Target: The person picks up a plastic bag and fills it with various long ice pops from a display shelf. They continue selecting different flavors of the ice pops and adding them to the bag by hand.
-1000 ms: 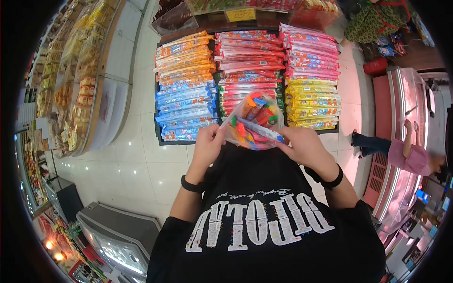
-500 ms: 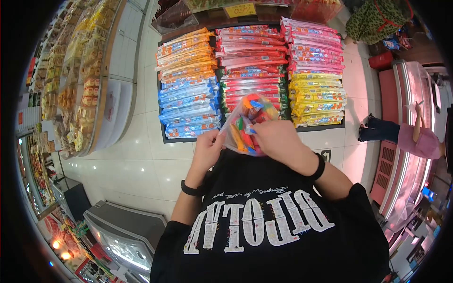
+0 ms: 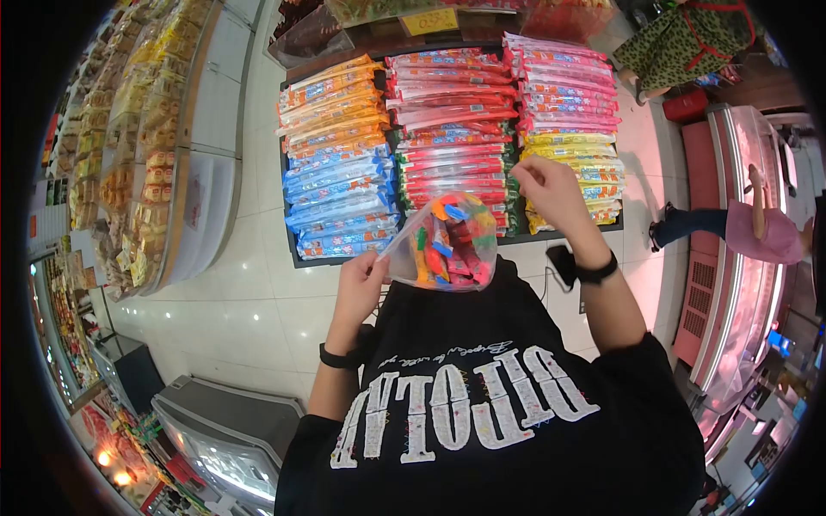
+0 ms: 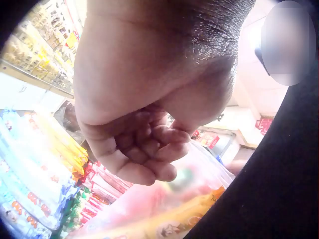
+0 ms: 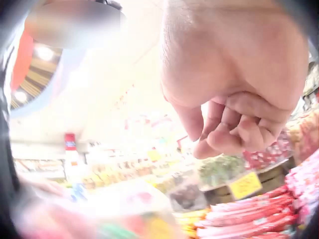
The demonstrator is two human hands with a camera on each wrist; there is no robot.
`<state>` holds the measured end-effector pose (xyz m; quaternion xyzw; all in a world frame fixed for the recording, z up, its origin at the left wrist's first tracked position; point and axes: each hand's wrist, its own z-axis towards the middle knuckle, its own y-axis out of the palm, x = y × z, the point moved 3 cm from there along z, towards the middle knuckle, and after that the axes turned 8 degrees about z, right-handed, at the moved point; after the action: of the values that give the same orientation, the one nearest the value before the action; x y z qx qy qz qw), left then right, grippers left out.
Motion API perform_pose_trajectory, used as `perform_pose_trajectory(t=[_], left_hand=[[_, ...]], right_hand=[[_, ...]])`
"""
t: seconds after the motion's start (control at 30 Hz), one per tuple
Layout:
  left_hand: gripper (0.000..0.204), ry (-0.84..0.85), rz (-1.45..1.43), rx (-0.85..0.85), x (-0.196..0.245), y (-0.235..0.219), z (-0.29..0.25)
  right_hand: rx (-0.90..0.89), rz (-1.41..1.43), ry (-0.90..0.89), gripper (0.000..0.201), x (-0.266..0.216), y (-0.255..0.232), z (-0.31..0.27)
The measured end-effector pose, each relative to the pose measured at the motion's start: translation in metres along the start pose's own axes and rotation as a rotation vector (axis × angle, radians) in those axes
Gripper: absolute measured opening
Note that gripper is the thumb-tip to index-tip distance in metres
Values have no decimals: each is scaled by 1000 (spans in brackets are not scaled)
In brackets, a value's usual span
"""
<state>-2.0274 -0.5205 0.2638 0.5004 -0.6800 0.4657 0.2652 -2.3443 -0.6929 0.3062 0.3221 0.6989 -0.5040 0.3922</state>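
My left hand [image 3: 360, 288] pinches the edge of a clear plastic bag [image 3: 397, 268], which hangs in front of my shirt. Inside it lie several bright packets [image 3: 447, 249] in red, orange, blue and green. In the left wrist view the fingers curl at the bag's top, with an orange packet [image 4: 192, 208] showing below. My right hand [image 3: 559, 198] is over the near end of the yellow stick packets [image 3: 585, 155], fingers loosely curled and holding nothing. Rows of blue [image 3: 340, 202], orange [image 3: 331, 103], red [image 3: 452, 86] and pink [image 3: 564, 86] stick packets fill the display.
A dark tray edge [image 3: 613, 228] borders the display, and a yellow price card [image 3: 430, 21] stands behind it. Shelves of packaged food [image 3: 163, 112] line the left side. A person in a pink top [image 3: 761, 232] is at the right, beside a pink chiller cabinet [image 3: 697, 284].
My right hand put a blue-and-white stick packet down into the bag, let go of it, and moved out to the yellow packets. The left hand kept its grip on the bag.
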Motion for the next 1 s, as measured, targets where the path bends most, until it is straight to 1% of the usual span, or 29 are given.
perform_pose_trajectory(t=[0.07, 0.13, 0.17, 0.27, 0.37, 0.47, 0.57, 0.6, 0.67, 0.77, 0.87, 0.93, 1.0], left_hand=[[31, -6, 5, 8, 1, 0, -1], [32, -15, 19, 15, 1, 0, -2], [32, -21, 32, 16, -1, -1, -3], [33, -8, 29, 47, -5, 0, -3], [34, 14, 21, 81, -2, 3, -5], [34, 18, 19, 95, -1, 4, -6], [34, 11, 15, 98, 1, 6, -6], [34, 4, 14, 102, 0, 7, -7], [34, 11, 13, 97, 1, 8, -7], [34, 25, 17, 89, 4, 9, -4], [35, 36, 20, 92, 7, 12, 1], [35, 33, 33, 86, 9, 13, 3], [34, 20, 54, 71, 13, 13, 4]], right_hand=[[-39, -168, 43, 23, 81, 18, 24], [-171, -346, -62, 21, 134, 45, 28], [-240, -434, -117, 20, 150, 56, 28], [-216, -670, -171, 23, 172, 74, 26], [-70, -830, -290, 26, 181, 93, 28], [-92, -909, -367, 26, 186, 100, 28], [-54, -753, -406, 19, 162, 83, 25], [-59, -640, -397, 19, 151, 74, 26], [-74, -414, -374, 21, 120, 53, 25], [-151, -181, -251, 27, 55, 13, 19], [47, -58, -349, 23, -7, -36, -1], [191, 33, -402, 19, -27, -67, -18], [285, 148, -453, 13, -55, -88, -40]])
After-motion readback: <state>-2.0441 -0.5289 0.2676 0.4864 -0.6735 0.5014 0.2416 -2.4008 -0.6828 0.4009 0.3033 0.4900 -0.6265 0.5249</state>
